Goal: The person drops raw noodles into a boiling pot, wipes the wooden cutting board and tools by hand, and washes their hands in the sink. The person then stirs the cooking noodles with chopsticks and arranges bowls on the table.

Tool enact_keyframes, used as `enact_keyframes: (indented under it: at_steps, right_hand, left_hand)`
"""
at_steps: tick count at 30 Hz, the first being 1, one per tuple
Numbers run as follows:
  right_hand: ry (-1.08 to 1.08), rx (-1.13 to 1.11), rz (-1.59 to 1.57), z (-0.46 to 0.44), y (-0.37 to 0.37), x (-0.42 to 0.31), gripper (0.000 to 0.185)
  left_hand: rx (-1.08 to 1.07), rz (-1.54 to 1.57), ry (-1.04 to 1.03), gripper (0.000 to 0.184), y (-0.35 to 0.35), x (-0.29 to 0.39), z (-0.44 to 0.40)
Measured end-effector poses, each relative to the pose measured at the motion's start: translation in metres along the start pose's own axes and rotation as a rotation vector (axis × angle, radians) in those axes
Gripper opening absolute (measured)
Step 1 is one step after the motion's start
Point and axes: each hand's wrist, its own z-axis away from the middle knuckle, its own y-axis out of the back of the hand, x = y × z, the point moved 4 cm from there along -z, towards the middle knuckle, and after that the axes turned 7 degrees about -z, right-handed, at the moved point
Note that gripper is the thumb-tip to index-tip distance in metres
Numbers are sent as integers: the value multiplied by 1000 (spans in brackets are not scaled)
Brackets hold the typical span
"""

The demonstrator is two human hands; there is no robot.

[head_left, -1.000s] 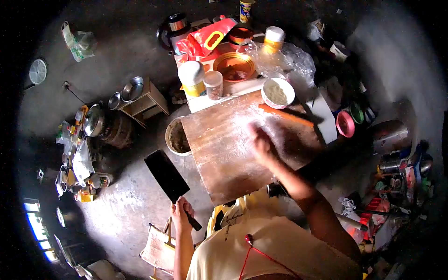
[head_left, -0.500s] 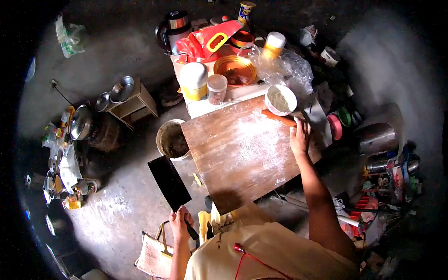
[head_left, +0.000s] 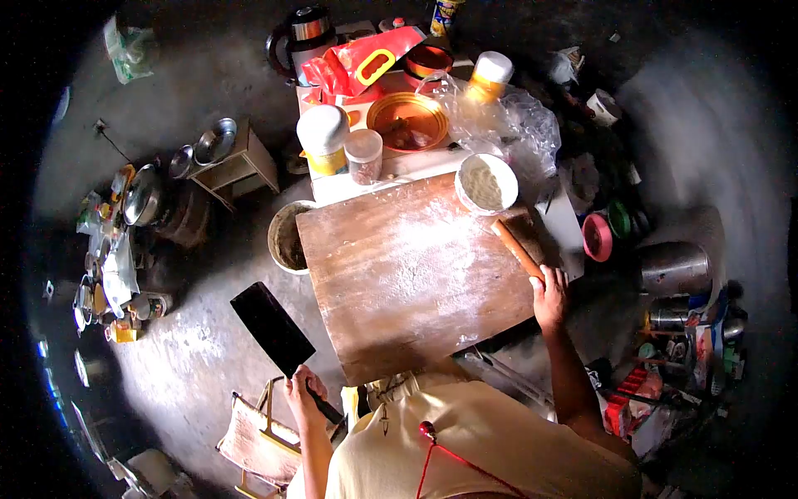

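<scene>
My left hand (head_left: 306, 392) is closed round the handle of a dark, wide-bladed cleaver (head_left: 273, 327), held off the left side of the board with its blade pointing up and left. My right hand (head_left: 549, 293) grips the near end of an orange-brown rolling pin (head_left: 517, 248) at the right side of a wooden board (head_left: 374, 274). White flour is spread over the middle of the board. A white bowl (head_left: 486, 184) with pale contents stands at the board's far edge, just beyond the pin's far end.
Behind the board a white table (head_left: 332, 190) bears an orange bowl (head_left: 407, 122), a red bag (head_left: 366, 62), white-lidded jars and clear plastic. A bucket (head_left: 288, 239) stands at the board's left. A chair (head_left: 256, 441) is at lower left.
My right hand has moved from over the board's middle to the rolling pin and taken hold of its end. The pin has swung round, its near end now towards me. My left hand still holds the cleaver.
</scene>
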Motion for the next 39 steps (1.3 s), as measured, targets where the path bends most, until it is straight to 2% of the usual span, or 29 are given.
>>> enact_keyframes:
  at_steps: [3, 4, 8, 13, 17, 20, 23, 24, 27, 29, 30, 31, 33, 35, 36, 37, 39]
  right_hand:
    - [28, -62, 94, -12, -5, 7, 29]
    - [-126, -155, -64, -16, -10, 11, 31]
    - [-87, -156, -154, -21, -34, 13, 36]
    - [27, -102, -142, -23, -44, -3, 37]
    - [-97, -136, -198, -33, -46, -5, 37]
    - [228, -44, -66, -44, -45, -20, 35]
    - [271, -3, -74, -56, -53, -27, 36]
    - [193, -61, -79, -58, -53, -26, 34]
    - [134, -12, -110, -55, -54, -31, 33]
    - [265, -23, -120, -47, -56, -40, 32]
    - [248, -62, -418, -42, -64, -47, 30]
    - [336, -194, -450, -36, -72, -57, 37]
    - [361, -401, -648, -28, -93, -86, 49]
    - [461, -449, -445, -41, -104, -103, 60]
    - [444, -457, -396, -50, -110, -106, 61]
    - [517, -393, -347, -62, -123, -105, 61]
    - [470, -416, -288, -76, -128, -118, 61]
  left_hand:
    - [11, 13, 25, 26, -11, 1, 7]
    - [45, 40, 60, 25, -7, -7, 5]
    - [-42, 53, -15, 21, -11, -10, 7]
    - [21, 41, -24, 24, -6, -8, 21]
    - [98, 96, -28, 23, 15, -18, 29]
    - [150, 109, -19, 23, 23, -15, 36]
    - [147, 95, -50, 22, 27, -11, 41]
    - [152, 93, -51, 22, 27, -8, 42]
    - [154, 108, -55, 21, 32, -9, 41]
    - [156, 127, -61, 21, 34, -9, 41]
    - [177, 111, -41, 21, 33, -7, 42]
    - [198, 94, -19, 21, 33, -7, 43]
    - [180, 148, -20, 20, 40, -15, 38]
    - [72, 243, 18, 19, 43, -21, 33]
    - [117, 127, -48, 19, 35, -11, 38]
    - [118, 122, -38, 19, 36, -12, 39]
    - [153, 95, -10, 20, 33, -6, 44]
